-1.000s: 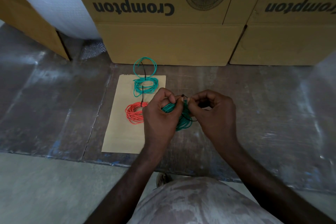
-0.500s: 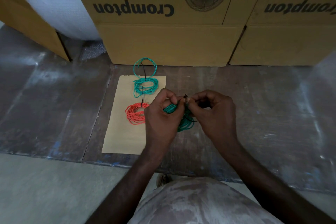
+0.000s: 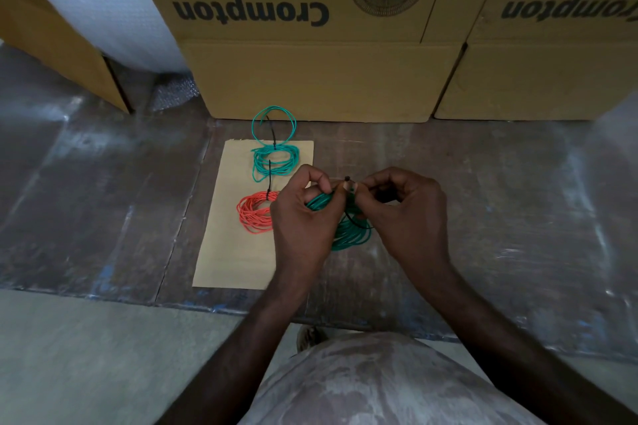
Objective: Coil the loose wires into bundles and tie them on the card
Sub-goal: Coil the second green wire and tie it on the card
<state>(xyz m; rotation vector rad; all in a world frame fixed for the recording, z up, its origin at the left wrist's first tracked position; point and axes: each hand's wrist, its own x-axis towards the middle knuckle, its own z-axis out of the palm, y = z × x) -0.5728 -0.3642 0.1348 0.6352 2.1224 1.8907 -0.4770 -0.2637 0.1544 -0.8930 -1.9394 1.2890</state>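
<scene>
My left hand (image 3: 303,221) grips the green coiled wire bundle (image 3: 348,231); my right hand (image 3: 404,214), at 3 o'clock, pinches its thin black tie (image 3: 347,179).

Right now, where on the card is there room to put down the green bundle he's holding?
The near end of the card is bare, below the orange bundle. The far end is crowded: a tied green bundle lies there. Both hands hold the new green bundle beside the card's right edge.

Two bundles (image 3: 267,190) on card (image 3: 228,252), before boxes (image 3: 321,79)
</scene>
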